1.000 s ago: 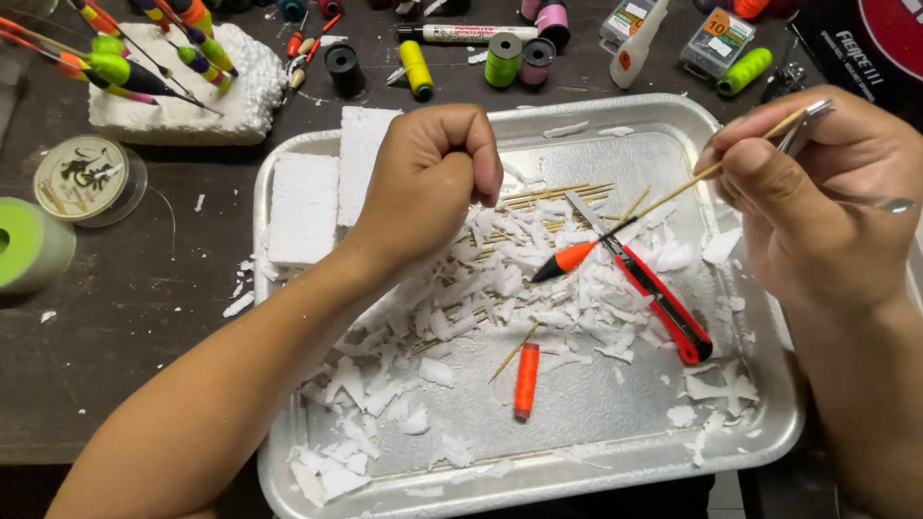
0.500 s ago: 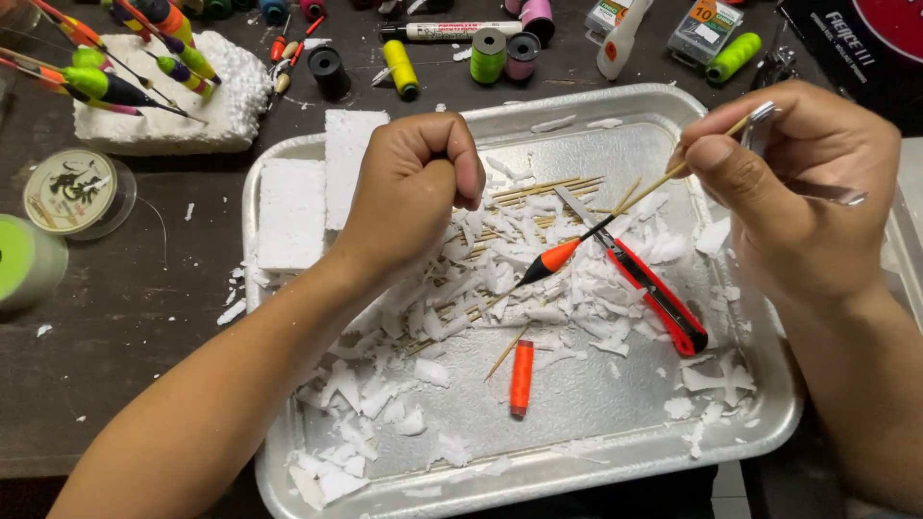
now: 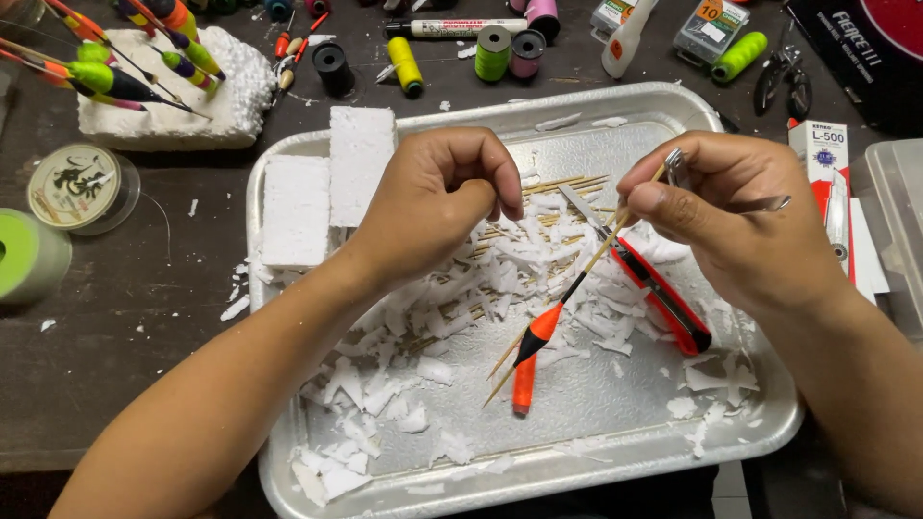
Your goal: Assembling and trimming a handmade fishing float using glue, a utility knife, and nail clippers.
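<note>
My right hand (image 3: 735,226) pinches the upper end of a thin wooden stick carrying an orange and black float body (image 3: 538,336). The stick slants down to the left over the metal tray (image 3: 615,96). The same hand also holds a slim metal tool (image 3: 760,204). My left hand (image 3: 437,207) is a closed fist above the tray's middle, knuckles up, and nothing shows in it. An orange utility knife (image 3: 663,298) lies among white foam shavings (image 3: 452,317) under the hands. A loose orange float piece (image 3: 522,392) rests on bare tray.
Two white foam blocks (image 3: 327,183) lean at the tray's left. On the dark table are a foam lump stuck with painted floats (image 3: 163,91), thread spools (image 3: 495,48), a line reel (image 3: 72,187), a green roll (image 3: 24,255), pliers (image 3: 784,72) and small boxes (image 3: 817,154).
The stick has tilted steeper, so the float body now hangs lower and further left. My right hand has shifted slightly left toward the fist. The left fist stays closed.
</note>
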